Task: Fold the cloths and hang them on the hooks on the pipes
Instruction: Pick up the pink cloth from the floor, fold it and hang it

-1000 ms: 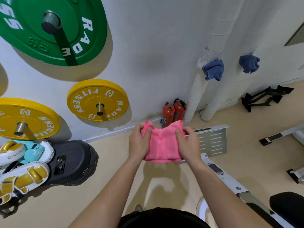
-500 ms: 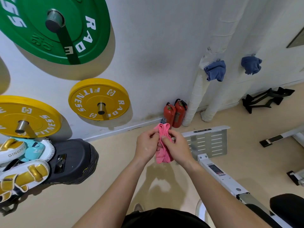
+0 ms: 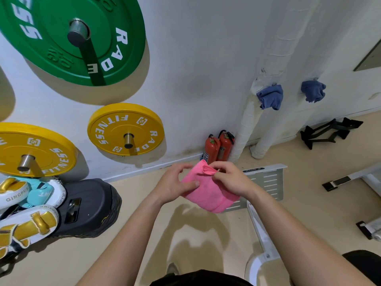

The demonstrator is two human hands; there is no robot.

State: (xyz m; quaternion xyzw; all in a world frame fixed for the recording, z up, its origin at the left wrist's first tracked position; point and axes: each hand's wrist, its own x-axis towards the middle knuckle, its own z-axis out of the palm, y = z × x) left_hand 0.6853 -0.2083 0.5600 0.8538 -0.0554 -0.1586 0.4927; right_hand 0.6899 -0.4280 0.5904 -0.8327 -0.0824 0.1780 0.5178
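Note:
A folded pink cloth (image 3: 208, 191) is held in the air in front of me, tilted down to the right. My left hand (image 3: 175, 185) pinches its left edge with the thumb on top. My right hand (image 3: 228, 179) grips its upper right corner. Two white wrapped pipes (image 3: 250, 118) run down the wall at the right. A blue cloth (image 3: 270, 97) hangs on the nearer pipe and a second blue cloth (image 3: 313, 90) hangs on the farther one. The hooks themselves are hidden by these cloths.
Two red fire extinguishers (image 3: 218, 147) stand at the wall base beside the pipes. Green (image 3: 82, 36) and yellow weight plates (image 3: 125, 129) hang on the wall. Boxing gloves (image 3: 26, 209) and a black pad (image 3: 86, 207) lie at left. A white bench frame (image 3: 266, 182) stands at right.
The cloth was spread wide, then pressed together into a narrow strip between both hands. Now it lies flatter as a folded rectangle, and my hands have moved slightly apart.

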